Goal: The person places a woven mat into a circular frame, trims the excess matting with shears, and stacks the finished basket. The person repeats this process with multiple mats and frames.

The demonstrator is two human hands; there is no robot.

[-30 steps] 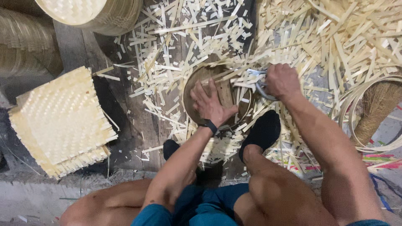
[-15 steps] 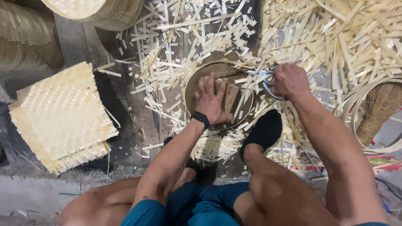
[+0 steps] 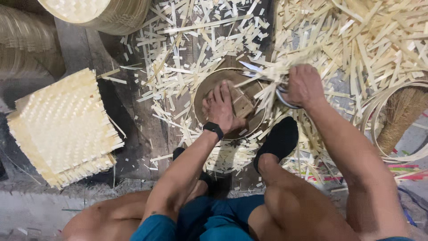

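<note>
My left hand (image 3: 221, 108) presses flat, fingers spread, on the inside of a round brown woven tray (image 3: 206, 91) lying on the floor between my feet. My right hand (image 3: 304, 85) is closed on the handles of metal shears (image 3: 261, 71), whose blades reach left over the tray's far rim among pale bamboo strips sticking out there. A small wooden block (image 3: 242, 103) lies in the tray beside my left fingers. A black watch sits on my left wrist.
Cut bamboo slivers (image 3: 191, 40) litter the floor. A stack of square woven mats (image 3: 62, 125) lies at left. Round woven baskets (image 3: 102, 13) stand at top left. Bamboo hoops and a fibre brush (image 3: 401, 118) are at right. My black shoe (image 3: 278, 140) is by the tray.
My left hand has slid up and flattened inside the tray. My right hand with the shears has shifted slightly along the rim.
</note>
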